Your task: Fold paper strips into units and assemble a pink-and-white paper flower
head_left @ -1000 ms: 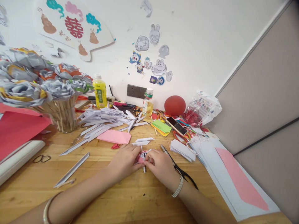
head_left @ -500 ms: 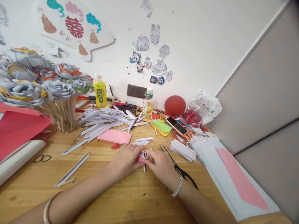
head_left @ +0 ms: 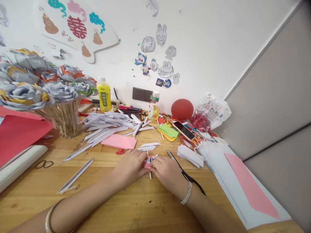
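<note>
A small pink and white paper flower point(head_left: 147, 162) is held between my two hands above the wooden table. My left hand point(head_left: 128, 166) is closed round its left side. The fingers of my right hand point(head_left: 167, 171) pinch its right edge, partly hiding it. Below the flower a thin pale end sticks out. Black scissors point(head_left: 188, 177) lie beside and partly under my right hand. Just beyond the hands are folded white paper strips point(head_left: 147, 148) and a pink paper stack point(head_left: 119, 142).
Paper flowers on sticks stand in a clear container point(head_left: 69, 124) at left. Behind are a yellow bottle point(head_left: 104, 95), a smaller bottle point(head_left: 154, 106), a red balloon point(head_left: 182, 109) and a phone point(head_left: 184, 130). White cards point(head_left: 190, 156) lie at right.
My right hand has shifted slightly, its fingers now closer round the flower's right edge. My left hand and the flower stay in nearly the same place.
</note>
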A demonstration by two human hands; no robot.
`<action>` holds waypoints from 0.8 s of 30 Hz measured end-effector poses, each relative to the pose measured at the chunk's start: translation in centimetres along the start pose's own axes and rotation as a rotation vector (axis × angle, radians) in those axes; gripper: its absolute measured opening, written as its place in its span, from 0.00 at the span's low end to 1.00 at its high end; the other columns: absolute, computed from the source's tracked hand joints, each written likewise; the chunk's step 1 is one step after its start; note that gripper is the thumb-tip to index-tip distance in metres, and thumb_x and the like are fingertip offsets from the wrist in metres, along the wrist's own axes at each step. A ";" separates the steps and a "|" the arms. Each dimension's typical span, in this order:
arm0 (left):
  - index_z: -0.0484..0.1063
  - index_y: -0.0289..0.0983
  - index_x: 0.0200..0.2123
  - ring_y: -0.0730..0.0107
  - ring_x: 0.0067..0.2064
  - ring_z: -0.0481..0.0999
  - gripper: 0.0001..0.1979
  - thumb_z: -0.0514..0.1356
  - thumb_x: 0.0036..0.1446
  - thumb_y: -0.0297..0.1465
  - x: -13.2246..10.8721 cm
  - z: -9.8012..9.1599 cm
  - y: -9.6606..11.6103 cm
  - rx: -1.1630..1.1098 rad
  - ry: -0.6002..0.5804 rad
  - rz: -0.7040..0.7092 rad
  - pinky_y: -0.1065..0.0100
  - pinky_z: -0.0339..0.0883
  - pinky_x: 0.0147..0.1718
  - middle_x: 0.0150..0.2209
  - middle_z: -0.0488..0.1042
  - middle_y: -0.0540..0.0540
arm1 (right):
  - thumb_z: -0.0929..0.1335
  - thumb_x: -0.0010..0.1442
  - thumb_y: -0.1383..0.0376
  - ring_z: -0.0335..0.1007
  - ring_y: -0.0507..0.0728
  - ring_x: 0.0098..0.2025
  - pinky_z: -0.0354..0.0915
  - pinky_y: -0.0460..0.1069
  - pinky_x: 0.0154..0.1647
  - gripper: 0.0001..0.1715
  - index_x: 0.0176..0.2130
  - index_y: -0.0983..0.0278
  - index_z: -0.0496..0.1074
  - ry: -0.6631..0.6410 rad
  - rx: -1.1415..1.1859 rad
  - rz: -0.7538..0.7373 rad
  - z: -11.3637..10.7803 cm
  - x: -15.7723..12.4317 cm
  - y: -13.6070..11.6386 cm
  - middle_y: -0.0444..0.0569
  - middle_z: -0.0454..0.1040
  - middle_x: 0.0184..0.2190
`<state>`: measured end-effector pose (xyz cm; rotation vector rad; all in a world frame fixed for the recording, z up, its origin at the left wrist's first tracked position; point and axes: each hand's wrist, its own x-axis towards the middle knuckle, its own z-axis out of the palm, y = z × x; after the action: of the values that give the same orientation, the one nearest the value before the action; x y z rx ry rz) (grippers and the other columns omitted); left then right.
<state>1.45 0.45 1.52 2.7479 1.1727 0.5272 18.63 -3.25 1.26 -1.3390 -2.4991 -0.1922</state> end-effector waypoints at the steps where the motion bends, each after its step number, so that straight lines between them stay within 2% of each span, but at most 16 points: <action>1: 0.66 0.37 0.31 0.59 0.37 0.71 0.11 0.60 0.52 0.38 0.0 0.0 0.0 0.002 0.001 0.000 0.64 0.61 0.36 0.34 0.73 0.45 | 0.64 0.62 0.65 0.67 0.55 0.34 0.56 0.48 0.31 0.07 0.33 0.65 0.69 -0.004 -0.003 0.008 0.0 0.0 0.0 0.48 0.73 0.31; 5: 0.66 0.37 0.32 0.59 0.38 0.71 0.11 0.60 0.51 0.38 0.0 0.1 -0.1 0.002 0.006 0.003 0.63 0.61 0.36 0.34 0.73 0.44 | 0.63 0.62 0.68 0.67 0.55 0.34 0.56 0.48 0.32 0.08 0.32 0.65 0.69 -0.021 -0.016 0.024 0.1 0.0 -0.2 0.48 0.73 0.30; 12: 0.66 0.37 0.32 0.58 0.38 0.71 0.11 0.61 0.51 0.38 0.0 0.2 -0.1 -0.001 0.015 0.011 0.63 0.61 0.36 0.34 0.73 0.45 | 0.65 0.60 0.66 0.67 0.55 0.33 0.55 0.47 0.30 0.06 0.31 0.65 0.68 -0.019 -0.013 0.055 0.3 0.0 -0.1 0.47 0.73 0.30; 24: 0.66 0.37 0.32 0.59 0.37 0.71 0.11 0.61 0.51 0.38 0.0 0.1 0.0 0.010 0.012 0.000 0.63 0.61 0.36 0.34 0.73 0.45 | 0.63 0.62 0.67 0.67 0.55 0.33 0.55 0.48 0.31 0.08 0.31 0.65 0.68 -0.001 -0.002 0.031 0.3 -0.1 0.0 0.47 0.73 0.30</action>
<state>1.47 0.48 1.40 2.7573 1.1810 0.5403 18.59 -3.23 0.96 -1.3788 -2.4779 -0.1876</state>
